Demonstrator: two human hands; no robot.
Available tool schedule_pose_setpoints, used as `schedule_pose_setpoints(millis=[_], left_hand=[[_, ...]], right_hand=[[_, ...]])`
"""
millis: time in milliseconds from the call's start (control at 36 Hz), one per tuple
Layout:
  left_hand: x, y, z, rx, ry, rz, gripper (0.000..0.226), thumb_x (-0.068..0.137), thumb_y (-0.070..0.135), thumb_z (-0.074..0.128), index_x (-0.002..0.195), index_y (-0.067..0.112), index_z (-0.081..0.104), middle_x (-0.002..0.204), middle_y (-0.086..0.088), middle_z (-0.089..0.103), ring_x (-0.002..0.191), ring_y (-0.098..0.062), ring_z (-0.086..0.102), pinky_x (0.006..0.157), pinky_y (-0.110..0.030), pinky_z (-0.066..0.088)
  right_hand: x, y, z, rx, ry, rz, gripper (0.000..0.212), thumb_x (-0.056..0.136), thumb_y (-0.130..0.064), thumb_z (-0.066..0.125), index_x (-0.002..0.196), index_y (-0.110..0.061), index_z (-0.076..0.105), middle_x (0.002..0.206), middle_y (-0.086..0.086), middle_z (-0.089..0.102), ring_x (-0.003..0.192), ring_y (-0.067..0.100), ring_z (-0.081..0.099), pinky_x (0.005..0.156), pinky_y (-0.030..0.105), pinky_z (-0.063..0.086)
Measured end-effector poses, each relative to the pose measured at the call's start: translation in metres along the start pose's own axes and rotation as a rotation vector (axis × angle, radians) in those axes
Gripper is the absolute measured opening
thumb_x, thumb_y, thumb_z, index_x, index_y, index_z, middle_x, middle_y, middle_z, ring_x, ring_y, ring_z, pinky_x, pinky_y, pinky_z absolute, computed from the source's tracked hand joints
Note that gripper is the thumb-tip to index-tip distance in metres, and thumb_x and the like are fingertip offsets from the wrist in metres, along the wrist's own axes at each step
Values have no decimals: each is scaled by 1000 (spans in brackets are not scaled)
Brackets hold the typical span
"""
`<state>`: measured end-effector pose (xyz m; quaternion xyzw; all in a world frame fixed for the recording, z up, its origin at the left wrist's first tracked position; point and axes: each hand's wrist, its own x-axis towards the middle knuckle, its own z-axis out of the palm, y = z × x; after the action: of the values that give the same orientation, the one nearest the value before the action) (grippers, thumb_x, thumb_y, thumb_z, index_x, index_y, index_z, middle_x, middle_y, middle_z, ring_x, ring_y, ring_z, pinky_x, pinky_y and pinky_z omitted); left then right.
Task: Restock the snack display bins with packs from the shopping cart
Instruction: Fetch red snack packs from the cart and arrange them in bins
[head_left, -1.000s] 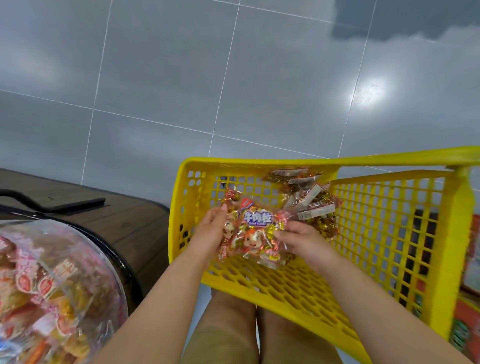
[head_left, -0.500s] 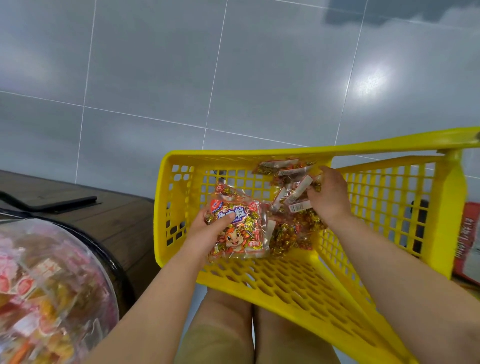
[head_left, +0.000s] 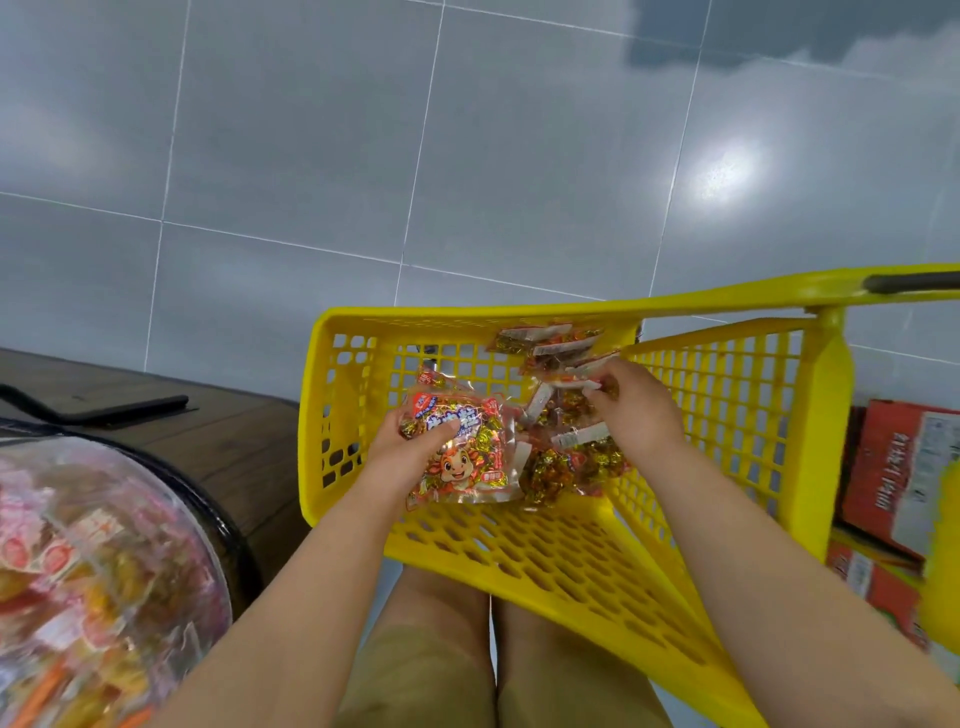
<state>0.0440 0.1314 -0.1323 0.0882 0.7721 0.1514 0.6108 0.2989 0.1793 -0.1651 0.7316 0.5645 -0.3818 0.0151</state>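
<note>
A yellow plastic shopping cart (head_left: 727, 415) stands in front of me, its basket holding several clear packs of gold-wrapped candy. My left hand (head_left: 410, 449) grips a candy pack with a cartoon face (head_left: 465, 457), thumb across its top. My right hand (head_left: 636, 410) reaches into the heap of candy packs (head_left: 566, 452) at the basket's right side and pinches the white top edge of one of them. More candy packs (head_left: 550, 340) lie against the far wall of the basket.
A clear domed snack bin (head_left: 93, 582) full of pink and orange packs sits at the lower left beside a dark wooden counter (head_left: 228, 441) with a black tray. Red cartons (head_left: 904, 467) stand right of the cart. Grey floor tiles lie beyond.
My right hand let go of the cartoon pack, moved right to the heap and pinched a pack there. My left hand keeps hold of the cartoon pack. The view shifted slightly.
</note>
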Motion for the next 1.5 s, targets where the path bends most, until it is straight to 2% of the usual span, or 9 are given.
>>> schedule_pose_setpoints(millis=[167,472,639,1000,1194,1278,1333,1389,1500], left_hand=[[-35,18,-10,-98,12,23,57,75,30,82,123,23,51,115,-8,66,101,-30,67,88,-53,54],[-124,32,-73,-385,13,70,52,83,17,74,128,3,52,110,-23,68,95,-38,68,82,-52,56],[-167,11,-136,-465,139,141,52,79,18,77,123,3,53,106,-23,69,92,-39,69,83,-58,54],[-258,-111,-289,-932,385,298,58,79,19,77,129,12,51,105,-14,72,80,-28,73,55,-35,56],[-304,-192,-367,-1057,413,332,40,85,15,71,121,6,55,85,-11,76,69,-25,73,46,-31,54],[-315,-227,-401,-1049,426,369,63,80,21,76,131,7,42,98,-6,74,70,-26,73,50,-34,56],[-321,-245,-421,-1035,477,394,94,67,33,85,143,15,31,130,-10,58,107,-43,63,81,-53,56],[-328,-262,-440,-1069,500,423,116,50,40,88,147,21,27,140,-10,45,126,-48,46,96,-57,45],[-340,-295,-480,-1112,593,420,113,53,38,90,146,18,30,137,-12,51,117,-35,57,84,-44,54]], right_hand=[[-34,-22,-32,455,70,105,14,89,-27,62,103,-25,59,82,-19,59,79,7,56,59,15,38],[-88,-113,-73,1249,-421,415,7,87,2,57,88,-5,54,63,9,67,49,20,64,40,27,50],[-125,-181,-61,1335,-686,210,28,92,0,48,118,-8,56,114,20,65,104,38,63,90,60,47],[-251,-327,15,698,-1177,-249,29,87,-5,54,105,-26,63,91,-7,69,84,11,59,69,25,42],[-351,-388,92,644,-1537,-334,59,79,14,37,122,-16,63,129,2,60,119,26,56,67,23,52],[-388,-411,134,547,-1411,-367,24,88,-13,54,105,-11,72,118,9,65,113,30,59,76,32,56],[-409,-425,162,453,-1221,-450,12,83,-19,65,90,-13,72,102,9,67,98,25,61,91,40,48],[-433,-440,183,401,-1151,-554,8,83,-11,67,77,-17,66,83,6,63,80,22,56,80,39,45],[-465,-471,217,435,-1132,-656,29,84,7,60,81,-17,43,62,-7,58,51,10,54,45,18,40]])
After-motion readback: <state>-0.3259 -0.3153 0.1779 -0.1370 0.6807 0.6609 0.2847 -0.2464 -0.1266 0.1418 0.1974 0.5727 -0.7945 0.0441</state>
